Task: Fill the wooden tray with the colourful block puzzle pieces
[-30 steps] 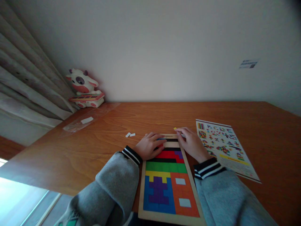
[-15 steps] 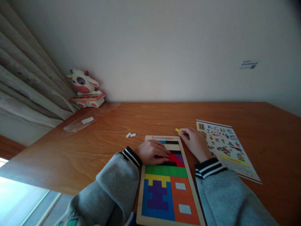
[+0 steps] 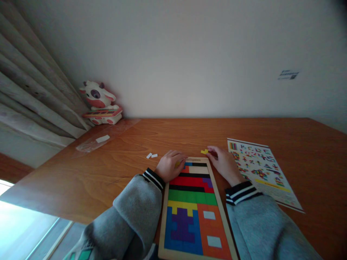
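Observation:
My right hand point(image 3: 223, 163) pinches a small stepped yellow puzzle piece point(image 3: 204, 151) between thumb and fingertips, just beyond the far right corner of a wooden puzzle board point(image 3: 162, 216). Over the board's far left corner rests my left hand point(image 3: 170, 165), fingers stretched and apart from the thumb. A yellow patch point(image 3: 178, 164) shows beneath those fingers; whether it is set in the board or loose is hidden. Coloured pieces cover much of the board, such as a green band point(image 3: 189, 196), a purple shape point(image 3: 183, 225) and orange pieces point(image 3: 213, 225) around two pale gaps.
A printed pattern sheet point(image 3: 264, 169) lies right of the board. Two small white pieces point(image 3: 151, 155) sit left of it. Farther left are a clear plastic bag point(image 3: 89, 145) with a white slip and a cow toy with a keyboard point(image 3: 101, 104) against the wall.
My left hand has slid away from me toward the board's far left corner, uncovering red and black pieces. The yellow piece in my right hand has turned, showing its stepped shape.

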Tool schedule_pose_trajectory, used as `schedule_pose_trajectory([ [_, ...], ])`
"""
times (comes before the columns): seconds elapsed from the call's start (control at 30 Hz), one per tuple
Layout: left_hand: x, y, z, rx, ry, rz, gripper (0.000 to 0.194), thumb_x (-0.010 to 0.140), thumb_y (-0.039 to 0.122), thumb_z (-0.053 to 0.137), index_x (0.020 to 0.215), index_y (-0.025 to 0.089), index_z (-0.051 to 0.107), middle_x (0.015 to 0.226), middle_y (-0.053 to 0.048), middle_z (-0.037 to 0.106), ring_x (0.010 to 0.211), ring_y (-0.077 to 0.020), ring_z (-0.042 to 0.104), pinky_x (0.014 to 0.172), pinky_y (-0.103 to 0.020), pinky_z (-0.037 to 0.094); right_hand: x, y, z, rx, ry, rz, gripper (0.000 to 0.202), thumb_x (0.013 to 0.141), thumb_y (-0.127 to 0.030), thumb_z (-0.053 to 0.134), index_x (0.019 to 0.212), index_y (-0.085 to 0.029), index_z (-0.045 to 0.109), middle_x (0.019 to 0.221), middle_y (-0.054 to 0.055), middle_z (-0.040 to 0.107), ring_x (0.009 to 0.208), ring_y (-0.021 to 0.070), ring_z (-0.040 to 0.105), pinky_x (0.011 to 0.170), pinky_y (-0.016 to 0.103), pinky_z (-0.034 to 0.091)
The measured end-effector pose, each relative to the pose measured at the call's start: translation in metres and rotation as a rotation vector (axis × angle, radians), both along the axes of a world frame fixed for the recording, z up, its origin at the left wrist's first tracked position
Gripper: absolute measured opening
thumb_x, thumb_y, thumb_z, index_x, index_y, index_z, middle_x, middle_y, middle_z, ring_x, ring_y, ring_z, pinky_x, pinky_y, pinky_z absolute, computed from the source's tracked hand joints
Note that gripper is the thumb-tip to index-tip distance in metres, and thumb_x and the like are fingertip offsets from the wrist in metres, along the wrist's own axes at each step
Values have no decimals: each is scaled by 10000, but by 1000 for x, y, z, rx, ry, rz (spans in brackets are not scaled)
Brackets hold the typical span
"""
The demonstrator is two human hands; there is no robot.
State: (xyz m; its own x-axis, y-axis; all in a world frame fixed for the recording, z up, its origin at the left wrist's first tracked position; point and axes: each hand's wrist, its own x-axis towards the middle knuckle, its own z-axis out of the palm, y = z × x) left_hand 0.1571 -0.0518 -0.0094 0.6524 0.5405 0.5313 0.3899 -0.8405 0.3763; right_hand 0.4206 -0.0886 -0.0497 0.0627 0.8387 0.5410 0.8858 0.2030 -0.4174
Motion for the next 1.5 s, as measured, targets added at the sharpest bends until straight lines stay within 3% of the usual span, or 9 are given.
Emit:
schedule_pose_trajectory([
  [0.3,1,-3,2,-8,-5,-36,201,944,213,508,1017,186,694,1014,-71,706,939,-195,652,877,-355,545,3,2,5,-19,-178,62,298,959,-333,479,1091,-203,712,1037,120,684,944,269,663,834,423,532],
  [0.5,1,-4,2,-19,20,-32,196,944,218,509,1015,188,690,1027,-70,705,942,-194,654,878,-357,544,8,7,2,-34,-74,96,249,930,-360,540,1015,-204,715,1038,108,693,964,269,667,874,441,529],
  [0.7,1,-3,0,-23,43,-42,192,939,208,513,1017,202,689,1017,-62,706,944,-192,654,875,-345,540,7,10,-3,-63,104,105,191,893,-312,589,1032,-202,658,1001,91,728,846,229,692,806,418,559],
  [0.93,1,-3,1,-30,67,-50,186,925,189,526,1011,195,691,1016,-64,706,942,-195,652,878,-343,531,1,2,11,-74,187,109,167,889,-304,584,1014,-215,649,933,70,748,830,222,709,799,412,559],
  [1.2,1,-1,-3,-9,96,-80,191,919,192,530,1022,197,691,1047,-70,697,978,-201,645,904,-353,524,-13,-21,40,-371,399,331,238,884,-406,595,989,-224,706,935,49,757,848,197,702,776,332,554],
  [1.5,1,-3,-1,3,102,-160,200,929,231,534,1042,194,695,1053,-80,702,970,-198,639,900,-358,511,-19,-22,32,-488,260,401,259,867,-403,623,990,-206,739,806,39,704,690,163,616,633,293,478],
])
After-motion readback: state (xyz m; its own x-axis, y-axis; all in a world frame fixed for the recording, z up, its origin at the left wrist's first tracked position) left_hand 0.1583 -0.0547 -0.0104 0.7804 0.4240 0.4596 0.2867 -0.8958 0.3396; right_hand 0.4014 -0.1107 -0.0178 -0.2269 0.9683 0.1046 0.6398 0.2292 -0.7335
